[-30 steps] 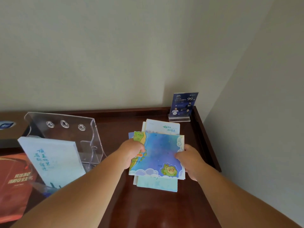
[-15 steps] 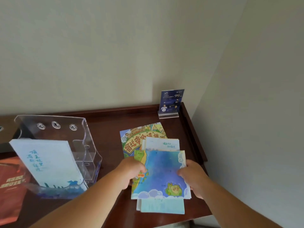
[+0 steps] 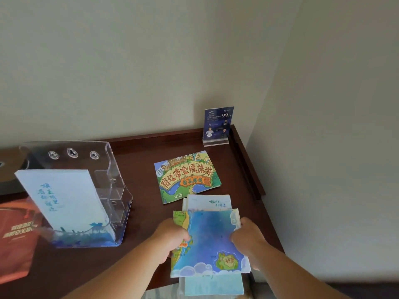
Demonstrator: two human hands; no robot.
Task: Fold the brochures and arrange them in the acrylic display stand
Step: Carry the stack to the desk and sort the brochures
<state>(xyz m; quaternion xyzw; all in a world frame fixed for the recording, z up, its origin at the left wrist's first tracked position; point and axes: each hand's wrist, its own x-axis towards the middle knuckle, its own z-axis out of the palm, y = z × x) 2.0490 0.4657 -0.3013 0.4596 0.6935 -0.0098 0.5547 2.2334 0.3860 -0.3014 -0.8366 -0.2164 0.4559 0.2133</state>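
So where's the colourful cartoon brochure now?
Head view, right of centre: the cartoon brochure lies flat on the table, between the blue sign and the hand-held stack.

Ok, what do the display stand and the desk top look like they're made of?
Display stand: clear rigid plastic, likely acrylic; the desk shows through its glossy walls. Desk: dark reddish-brown wood or veneer, polished finish; its surface carries soft reflections.

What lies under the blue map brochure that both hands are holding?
Pale brochures stick out past the far and near edges of the blue map brochure. Their count and middles are covered.
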